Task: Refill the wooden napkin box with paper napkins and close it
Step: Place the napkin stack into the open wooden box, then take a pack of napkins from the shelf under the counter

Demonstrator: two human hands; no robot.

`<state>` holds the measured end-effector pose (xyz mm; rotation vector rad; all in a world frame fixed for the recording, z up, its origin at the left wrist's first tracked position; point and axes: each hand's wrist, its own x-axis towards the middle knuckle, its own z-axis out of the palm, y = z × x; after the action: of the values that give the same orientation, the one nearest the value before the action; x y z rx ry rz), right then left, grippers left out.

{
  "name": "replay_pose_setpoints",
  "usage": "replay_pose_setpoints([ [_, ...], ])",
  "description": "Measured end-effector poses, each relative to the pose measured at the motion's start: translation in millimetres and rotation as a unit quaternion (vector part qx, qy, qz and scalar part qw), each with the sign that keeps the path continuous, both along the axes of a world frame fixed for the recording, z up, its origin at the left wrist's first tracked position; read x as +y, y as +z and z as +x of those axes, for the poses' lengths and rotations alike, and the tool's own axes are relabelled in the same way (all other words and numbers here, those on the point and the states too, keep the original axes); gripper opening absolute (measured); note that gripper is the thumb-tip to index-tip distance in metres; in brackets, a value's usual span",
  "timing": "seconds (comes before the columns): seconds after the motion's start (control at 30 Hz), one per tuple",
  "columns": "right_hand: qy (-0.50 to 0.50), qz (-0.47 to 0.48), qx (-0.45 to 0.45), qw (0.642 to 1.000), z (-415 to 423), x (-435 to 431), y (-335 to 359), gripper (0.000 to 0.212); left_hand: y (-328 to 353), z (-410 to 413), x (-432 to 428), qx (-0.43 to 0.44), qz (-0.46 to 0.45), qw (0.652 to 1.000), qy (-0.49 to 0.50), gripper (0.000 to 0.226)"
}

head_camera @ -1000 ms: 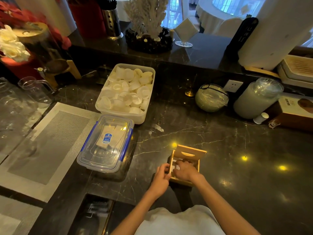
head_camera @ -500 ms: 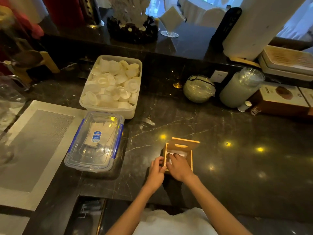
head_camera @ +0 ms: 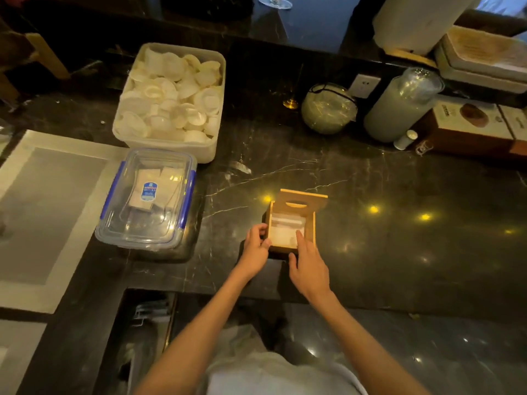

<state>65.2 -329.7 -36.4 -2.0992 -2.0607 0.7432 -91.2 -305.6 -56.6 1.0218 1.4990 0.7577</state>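
Observation:
A small wooden napkin box (head_camera: 311,227) stands open on the dark marble counter, its lid (head_camera: 302,200) with an oval slot tilted back at the far side. White paper napkins (head_camera: 285,229) lie inside. My left hand (head_camera: 254,248) grips the box's near left corner with curled fingers. My right hand (head_camera: 308,263) hovers at the near edge with fingers straight, fingertips reaching over the napkins.
Left of the box sits a clear lidded container (head_camera: 148,199) with blue clips. Behind it is a white tub (head_camera: 212,151) of small white cups. A grey mat (head_camera: 48,212), a glass bowl (head_camera: 328,108), a tall jar (head_camera: 399,106) and brown boxes (head_camera: 470,126) line the counter.
My right hand has drawn back out of the box, uncovering the napkins inside. My left hand stays at the box's left corner. The camera has tilted down and closer.

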Motion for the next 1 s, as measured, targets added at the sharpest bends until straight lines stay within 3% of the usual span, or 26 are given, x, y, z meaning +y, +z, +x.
replay_pose_setpoints([
  [0.17, 0.058, 0.017, 0.024, 0.998, 8.1, -9.2, -9.1, 0.087, 12.1, 12.7, -17.8, 0.052, 0.015, 0.998, 0.035, 0.041],
  [0.33, 0.124, 0.083, -0.004, 0.989, 31.4, -51.9, 0.6, 0.082, 7.6, 10.0, -113.8, 0.194, 0.034, 0.979, 0.048, 0.044],
  [0.53, 0.203, 0.088, 0.03, 0.975, 60.1, -139.0, -7.4, 0.063, 11.6, -32.4, -244.0, 0.457, 0.075, 0.886, 0.035, 0.041],
  [0.63, 0.283, 0.057, -0.01, 0.957, 51.3, -162.9, -13.2, 0.057, 10.6, -47.0, -283.5, 0.537, 0.064, 0.841, 0.019, 0.047],
  [0.77, 0.331, -0.001, -0.022, 0.943, 17.5, -180.3, -19.9, 0.06, -1.5, -72.3, -304.9, 0.57, 0.025, 0.82, -0.045, 0.056],
  [0.9, 0.312, -0.089, -0.002, 0.946, -31.3, -194.2, -41.3, 0.062, -46.1, -108.3, -300.3, 0.541, 0.013, 0.838, -0.074, 0.052],
  [1.0, 0.302, -0.086, -0.013, 0.949, -67.1, -199.2, -88.4, 0.064, -98.7, -135.6, -291.4, 0.533, 0.014, 0.842, -0.08, 0.051],
])
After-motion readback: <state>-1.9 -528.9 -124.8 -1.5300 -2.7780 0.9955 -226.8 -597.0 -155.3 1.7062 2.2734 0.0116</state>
